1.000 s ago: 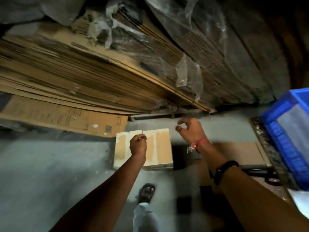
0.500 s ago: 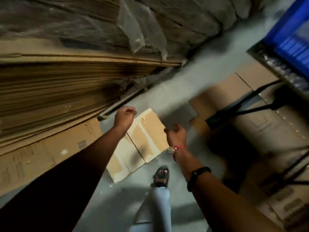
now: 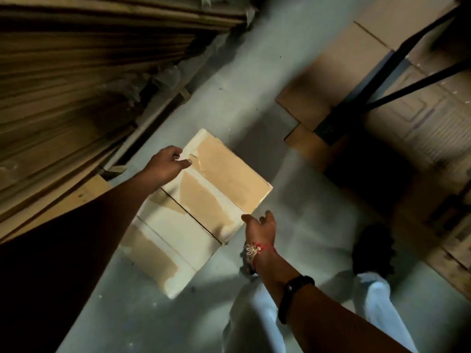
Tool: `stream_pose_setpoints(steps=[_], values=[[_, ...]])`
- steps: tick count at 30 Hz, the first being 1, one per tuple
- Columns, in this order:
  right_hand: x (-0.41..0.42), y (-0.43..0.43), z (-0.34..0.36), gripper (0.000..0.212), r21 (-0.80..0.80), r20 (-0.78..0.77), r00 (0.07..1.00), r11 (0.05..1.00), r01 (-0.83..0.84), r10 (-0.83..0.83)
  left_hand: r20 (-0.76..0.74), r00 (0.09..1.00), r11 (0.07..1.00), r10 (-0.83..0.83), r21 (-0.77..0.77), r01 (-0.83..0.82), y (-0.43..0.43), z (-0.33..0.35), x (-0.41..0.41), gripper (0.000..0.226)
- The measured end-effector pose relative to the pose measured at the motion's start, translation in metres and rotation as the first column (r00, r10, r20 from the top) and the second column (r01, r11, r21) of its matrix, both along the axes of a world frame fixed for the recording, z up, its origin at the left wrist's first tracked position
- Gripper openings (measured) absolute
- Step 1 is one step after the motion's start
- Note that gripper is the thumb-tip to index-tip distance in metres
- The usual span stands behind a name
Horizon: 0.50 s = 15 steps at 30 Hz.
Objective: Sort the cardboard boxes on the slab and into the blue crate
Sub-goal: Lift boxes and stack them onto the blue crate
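1. Cardboard box (image 3: pixel 204 200) lies taped on the grey floor (image 3: pixel 293 212) just ahead of the person's feet, one corner toward them. It sits low enough that both arms must reach down.
2. Right hand (image 3: pixel 260 226) is at the box's near right edge, fingers loosely spread and holding nothing. Whether it touches the cardboard I cannot tell; it looks set to take that side.
3. Left hand (image 3: pixel 167 163) is on the opposite, far-left edge, thumb laid across the top and fingers bent toward the side — firm grip or not, I cannot tell. Opposite edges suit a two-handed lift.
4. Beyond, stacked cardboard sheets (image 3: pixel 89 72) fill the left, and flat cardboard (image 3: pixel 344 72) lies under a black frame (image 3: pixel 407 47) at right. The blue crate is out of view.
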State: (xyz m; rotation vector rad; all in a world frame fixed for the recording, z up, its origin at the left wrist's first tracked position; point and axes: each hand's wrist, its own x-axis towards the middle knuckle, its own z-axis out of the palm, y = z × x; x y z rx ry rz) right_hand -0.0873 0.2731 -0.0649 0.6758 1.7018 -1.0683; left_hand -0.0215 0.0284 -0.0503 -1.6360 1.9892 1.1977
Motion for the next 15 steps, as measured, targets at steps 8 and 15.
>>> stream_pose_setpoints(steps=[8,15], values=[[0.008,-0.003,-0.097,0.094,0.091,0.086,0.996,0.996,-0.006,-0.002,0.144,0.987,0.996,-0.071,-0.037,0.078,-0.035,-0.095,0.006,0.076],[0.013,-0.012,-0.146,0.088,-0.032,0.178,0.983,0.999,-0.033,0.038,0.134,0.985,0.994,-0.112,0.013,0.111,-0.054,-0.154,0.002,0.059]])
